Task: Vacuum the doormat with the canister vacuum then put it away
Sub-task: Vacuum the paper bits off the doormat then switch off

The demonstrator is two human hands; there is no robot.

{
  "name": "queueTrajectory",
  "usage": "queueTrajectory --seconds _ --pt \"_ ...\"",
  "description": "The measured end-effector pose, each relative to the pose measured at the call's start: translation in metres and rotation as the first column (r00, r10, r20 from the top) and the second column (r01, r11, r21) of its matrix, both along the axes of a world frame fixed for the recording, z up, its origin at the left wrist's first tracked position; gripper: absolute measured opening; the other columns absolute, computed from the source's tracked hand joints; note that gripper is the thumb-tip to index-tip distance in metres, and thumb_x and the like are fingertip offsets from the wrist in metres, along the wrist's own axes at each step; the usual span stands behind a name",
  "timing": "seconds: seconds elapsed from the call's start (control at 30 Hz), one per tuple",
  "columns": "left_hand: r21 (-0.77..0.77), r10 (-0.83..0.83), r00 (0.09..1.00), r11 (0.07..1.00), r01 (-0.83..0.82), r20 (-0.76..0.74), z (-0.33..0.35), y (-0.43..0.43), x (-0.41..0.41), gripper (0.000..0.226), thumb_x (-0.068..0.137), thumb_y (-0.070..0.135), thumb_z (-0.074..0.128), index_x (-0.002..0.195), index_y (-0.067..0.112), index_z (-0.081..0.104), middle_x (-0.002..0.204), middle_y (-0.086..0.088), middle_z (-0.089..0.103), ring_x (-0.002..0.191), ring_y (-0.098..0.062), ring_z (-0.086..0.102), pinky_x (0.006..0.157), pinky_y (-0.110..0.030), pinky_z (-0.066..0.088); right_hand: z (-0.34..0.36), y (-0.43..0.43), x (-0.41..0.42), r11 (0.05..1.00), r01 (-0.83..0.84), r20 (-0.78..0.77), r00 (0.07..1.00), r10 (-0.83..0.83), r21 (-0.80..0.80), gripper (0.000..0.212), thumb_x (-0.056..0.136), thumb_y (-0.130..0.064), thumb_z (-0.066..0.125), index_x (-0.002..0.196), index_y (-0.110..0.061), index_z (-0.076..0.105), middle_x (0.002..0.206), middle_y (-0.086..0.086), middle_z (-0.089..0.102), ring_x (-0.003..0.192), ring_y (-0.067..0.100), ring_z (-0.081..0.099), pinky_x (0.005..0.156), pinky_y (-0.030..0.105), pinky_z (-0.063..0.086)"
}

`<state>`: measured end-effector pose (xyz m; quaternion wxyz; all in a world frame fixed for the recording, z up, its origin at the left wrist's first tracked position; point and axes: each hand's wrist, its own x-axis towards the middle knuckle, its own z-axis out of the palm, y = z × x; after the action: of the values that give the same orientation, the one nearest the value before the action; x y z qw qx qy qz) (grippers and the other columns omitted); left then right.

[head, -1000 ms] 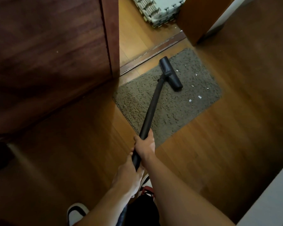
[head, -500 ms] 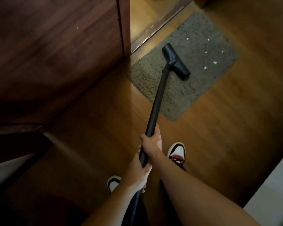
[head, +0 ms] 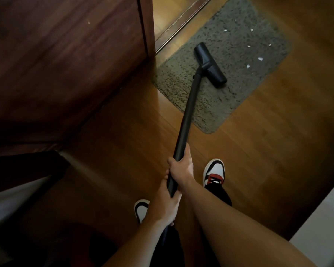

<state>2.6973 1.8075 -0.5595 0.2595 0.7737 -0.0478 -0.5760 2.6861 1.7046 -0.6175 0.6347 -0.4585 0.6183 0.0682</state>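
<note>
A grey shaggy doormat (head: 239, 41) lies on the wooden floor by the doorway, with small white scraps (head: 260, 58) scattered on its right half. The black floor nozzle (head: 210, 64) of the vacuum rests on the mat's middle. Its black wand (head: 189, 110) runs down toward me. My right hand (head: 181, 168) grips the wand's lower part. Just below it, my left hand (head: 166, 205) holds the wand's end. The canister itself is out of sight.
A dark wooden door (head: 66, 64) stands on the left, its edge next to the mat's left corner. A metal threshold strip (head: 181, 22) crosses the doorway. My two sneakers (head: 214, 172) stand on the floor. A pale surface (head: 324, 224) fills the lower right corner.
The nozzle has been drawn back toward me across the mat, from near the far edge to the middle. My view has shifted back, and both feet now show.
</note>
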Motion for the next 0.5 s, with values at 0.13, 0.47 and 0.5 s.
queueTrajectory --seconds 0.13,0.47,0.5 --pt "0.027 0.034 0.998 0.999 -0.035 0.045 -0.01 -0.034 -0.008 0.053 0.097 0.042 0.053 0.146 0.032 0.036 0.115 0.01 0.064 0.099 -0.008 0.063 0.083 -0.027 0.057 -0.005 -0.035 -0.002 0.999 -0.047 0.012 0.999 0.047 0.001 0.083 0.097 -0.01 0.058 0.157 -0.045 0.013 0.118 0.02 0.063 0.051 0.015 0.064 0.052 0.033 0.058" --pt "0.109 0.04 0.998 0.993 -0.045 0.05 -0.017 -0.144 0.001 0.057 0.097 0.047 0.05 0.148 0.039 0.026 0.099 0.001 0.067 0.064 -0.018 0.07 0.043 -0.027 0.055 -0.009 -0.148 0.01 0.994 -0.109 0.041 0.993 0.11 -0.031 0.084 0.098 -0.012 0.057 0.16 -0.041 0.007 0.12 0.006 0.059 0.047 0.011 0.062 0.048 0.027 0.055" --pt "0.121 0.041 0.998 0.992 -0.046 0.044 -0.019 -0.157 0.003 0.057 0.096 0.047 0.05 0.148 0.04 0.026 0.098 0.002 0.066 0.061 -0.019 0.069 0.041 -0.027 0.054 -0.01 -0.159 0.011 0.993 -0.113 0.039 0.993 0.114 -0.036 0.084 0.099 -0.012 0.057 0.16 -0.04 0.007 0.12 0.006 0.058 0.047 0.01 0.062 0.046 0.025 0.053"
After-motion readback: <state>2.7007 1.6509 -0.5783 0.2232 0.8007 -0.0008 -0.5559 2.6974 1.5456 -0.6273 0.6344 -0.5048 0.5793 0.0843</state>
